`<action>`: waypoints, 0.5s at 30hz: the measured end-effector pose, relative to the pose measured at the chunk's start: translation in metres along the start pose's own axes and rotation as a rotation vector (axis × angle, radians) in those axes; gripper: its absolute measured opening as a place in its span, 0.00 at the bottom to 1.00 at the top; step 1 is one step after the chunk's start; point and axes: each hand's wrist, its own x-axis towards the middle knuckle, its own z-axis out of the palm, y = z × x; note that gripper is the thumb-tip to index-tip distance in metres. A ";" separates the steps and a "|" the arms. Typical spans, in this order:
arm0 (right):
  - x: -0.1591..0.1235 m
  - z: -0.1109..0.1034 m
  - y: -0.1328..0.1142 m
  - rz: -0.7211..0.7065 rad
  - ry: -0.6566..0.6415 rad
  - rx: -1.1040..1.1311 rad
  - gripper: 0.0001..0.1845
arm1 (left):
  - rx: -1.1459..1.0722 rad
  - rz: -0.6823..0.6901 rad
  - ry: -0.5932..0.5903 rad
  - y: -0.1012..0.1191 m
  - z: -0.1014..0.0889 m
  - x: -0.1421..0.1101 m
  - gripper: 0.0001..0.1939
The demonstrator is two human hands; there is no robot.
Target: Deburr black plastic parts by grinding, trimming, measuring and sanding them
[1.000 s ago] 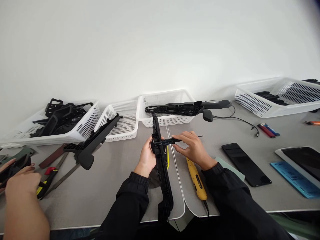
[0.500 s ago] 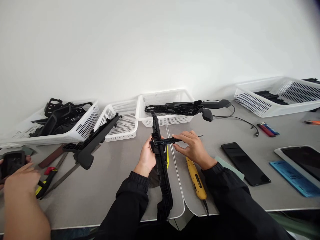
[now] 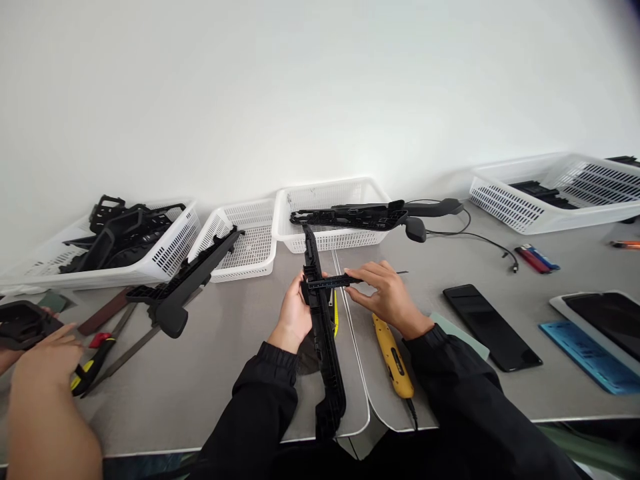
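Note:
A long black plastic trim part [image 3: 327, 360] stands lengthwise in front of me, its lower end near the table's front edge. My left hand [image 3: 294, 313] is closed around its upper half from the left. Across the part lies a black caliper [image 3: 327, 283], its jaws at the part's width and its thin depth rod sticking out to the right. The fingers and thumb of my right hand [image 3: 383, 293] pinch the caliper's sliding end. Behind the part, a yellow-edged tool [image 3: 335, 317] is mostly hidden. A yellow corded rotary tool [image 3: 393, 357] rests below my right hand.
White baskets [image 3: 245, 207] line the wall, several holding black plastic parts. Another trim part [image 3: 185, 287] leans on one basket. At left, a co-worker's hands [image 3: 47, 353] hold a black part [image 3: 27, 323] beside files and a knife [image 3: 95, 363]. A phone [image 3: 493, 327] lies at right.
My hands, the caliper and the trim part stay almost still. At left, the co-worker has turned and tilted the black part.

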 end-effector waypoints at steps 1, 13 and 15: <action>0.000 0.000 0.000 0.004 -0.002 -0.001 0.13 | 0.000 -0.001 0.003 0.000 0.000 0.000 0.22; 0.001 0.000 -0.001 0.002 0.000 0.001 0.12 | -0.005 -0.005 -0.007 -0.001 -0.003 0.002 0.15; 0.000 0.000 -0.001 0.008 -0.009 -0.001 0.13 | -0.003 -0.004 -0.010 -0.001 -0.002 0.002 0.15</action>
